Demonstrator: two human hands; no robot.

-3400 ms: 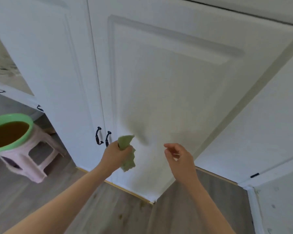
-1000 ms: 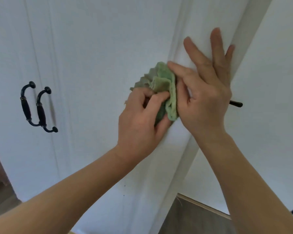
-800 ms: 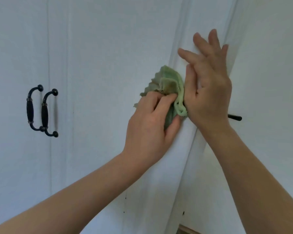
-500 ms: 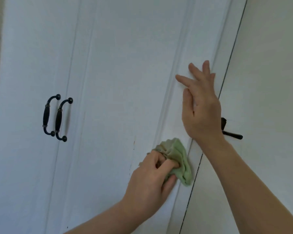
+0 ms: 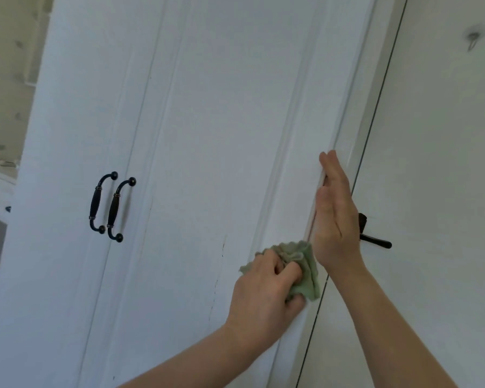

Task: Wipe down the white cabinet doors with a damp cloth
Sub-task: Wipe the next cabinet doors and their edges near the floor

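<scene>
A tall white cabinet door (image 5: pixel 216 152) fills the middle of the view, with raised moulding along its right side. My left hand (image 5: pixel 263 298) is shut on a crumpled green cloth (image 5: pixel 305 273) and presses it against the door's right edge, low in the frame. My right hand (image 5: pixel 333 217) rests flat, fingers straight and together, on the same edge just above the cloth. A second white door (image 5: pixel 67 163) stands to the left.
Two black curved handles (image 5: pixel 107 205) sit side by side where the two doors meet. A black lever handle (image 5: pixel 375 242) sticks out from the white panel (image 5: pixel 437 191) on the right, behind my right hand. A dark gap runs between door and panel.
My left hand has slid the cloth down the door's right edge from beside my right hand to below it. My right hand has turned edge-on against the door. The view has drawn back.
</scene>
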